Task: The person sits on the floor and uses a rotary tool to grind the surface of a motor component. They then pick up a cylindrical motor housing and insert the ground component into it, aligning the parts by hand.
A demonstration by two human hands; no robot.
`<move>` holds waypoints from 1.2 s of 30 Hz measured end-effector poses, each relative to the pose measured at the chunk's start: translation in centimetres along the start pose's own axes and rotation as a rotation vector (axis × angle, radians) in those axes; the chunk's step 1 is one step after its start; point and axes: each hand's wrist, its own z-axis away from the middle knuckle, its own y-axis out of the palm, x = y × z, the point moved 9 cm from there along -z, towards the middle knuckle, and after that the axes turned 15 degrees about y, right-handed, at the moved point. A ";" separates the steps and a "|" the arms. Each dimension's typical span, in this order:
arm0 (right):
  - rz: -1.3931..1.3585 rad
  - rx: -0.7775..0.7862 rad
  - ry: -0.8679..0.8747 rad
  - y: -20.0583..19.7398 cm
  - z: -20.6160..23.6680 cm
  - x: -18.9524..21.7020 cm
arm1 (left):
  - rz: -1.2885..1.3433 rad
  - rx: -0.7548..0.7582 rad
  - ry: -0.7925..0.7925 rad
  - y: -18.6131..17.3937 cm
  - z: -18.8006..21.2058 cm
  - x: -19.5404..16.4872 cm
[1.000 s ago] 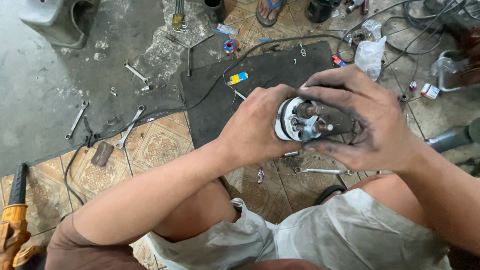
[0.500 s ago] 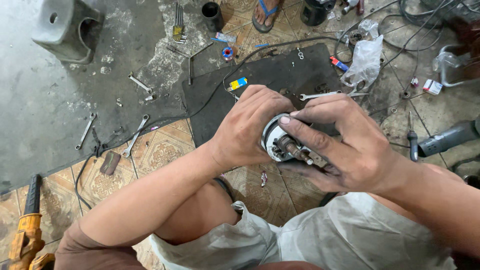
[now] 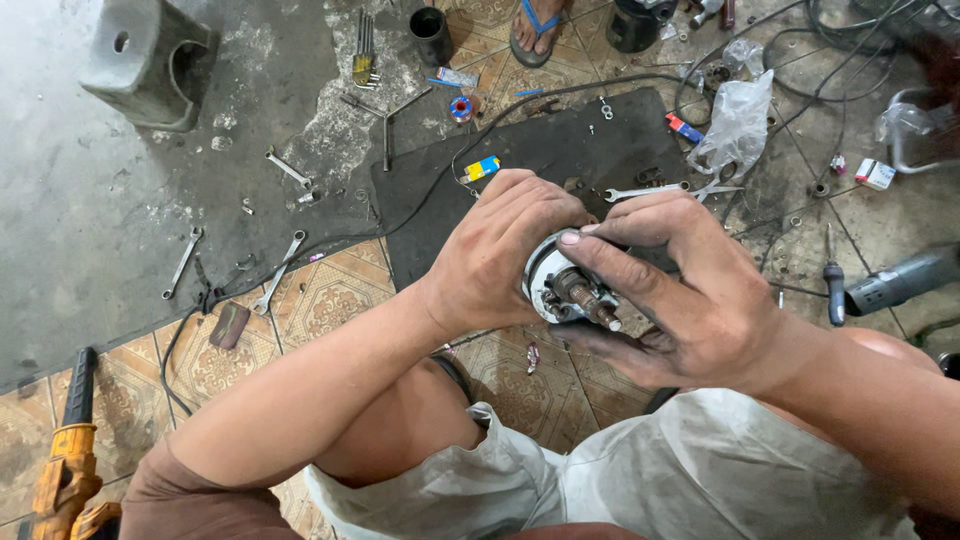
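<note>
I hold a round metal motor part (image 3: 562,288) with a short shaft sticking out, just above my knees. My left hand (image 3: 495,250) wraps around its left side and back. My right hand (image 3: 680,290), smeared with grease, grips it from the right, thumb and index finger laid over the rim and the shaft end. Most of the part's body is hidden by my fingers. Beneath the hands lies a black rubber mat (image 3: 560,150) on the patterned tile floor.
Several wrenches (image 3: 279,272) lie scattered at left, one more (image 3: 645,190) on the mat. A grey plastic stool (image 3: 145,60) stands top left, a yellow power tool (image 3: 68,470) bottom left, a screwdriver (image 3: 833,280) and grey tool (image 3: 900,280) at right. A plastic bag (image 3: 738,120), cables and another person's sandalled foot (image 3: 538,25) sit at top.
Both hands and the part have drifted left and lower in view. The part has turned, so the shaft now points toward the lower right, and my right fingers have shifted over its rim.
</note>
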 end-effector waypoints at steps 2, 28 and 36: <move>0.006 -0.003 0.002 0.0 0.1 0.1 | 0.006 -0.003 0.011 -0.1 0.0 -0.1; 0.022 -0.009 -0.007 0.3 0.5 0.2 | 0.031 0.010 0.037 -0.1 -0.3 -0.2; -0.083 -0.039 -0.030 -0.4 0.2 0.3 | 0.080 -0.017 0.013 -0.3 -0.4 0.1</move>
